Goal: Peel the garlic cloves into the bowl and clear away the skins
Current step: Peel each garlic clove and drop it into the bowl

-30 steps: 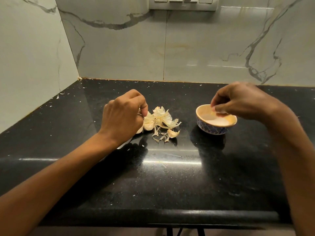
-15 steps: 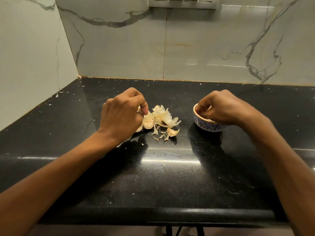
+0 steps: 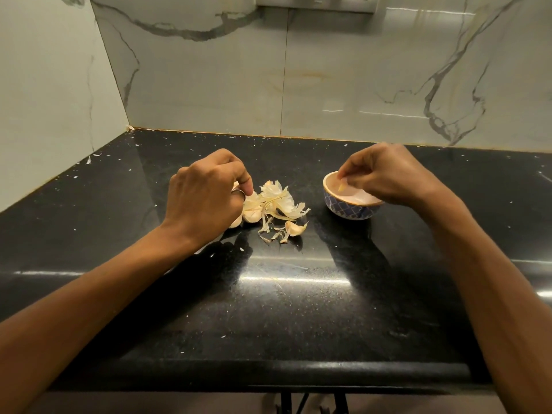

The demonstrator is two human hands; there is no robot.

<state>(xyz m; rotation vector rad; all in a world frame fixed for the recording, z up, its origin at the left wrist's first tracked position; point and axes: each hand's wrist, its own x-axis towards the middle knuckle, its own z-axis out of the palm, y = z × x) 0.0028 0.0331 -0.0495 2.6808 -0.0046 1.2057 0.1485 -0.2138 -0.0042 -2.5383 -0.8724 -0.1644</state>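
Garlic cloves, cream-coloured and unpeeled (image 3: 252, 212), lie well left of the small round ceramic bowl with a blue lattice outside (image 3: 349, 211). The left hand (image 3: 206, 198) rests over them, fingers curled down onto them; it has not shifted in the last second. Between those cloves and the bowl sits a heap of papery cream skins (image 3: 280, 198), with one loose clove (image 3: 294, 229) at its near edge. The bowl's mouth is now exposed; half a second ago the right hand (image 3: 388, 179) lay across it. That hand has risen over the bowl's right side, its fingertips pinching a small pale-yellow piece (image 3: 342, 186), apparently peeled garlic, inside the mouth.

Judgement: this piece is at the point of delivery and not yet released. More cloves remain to be peeled, and the skins are uncleared.
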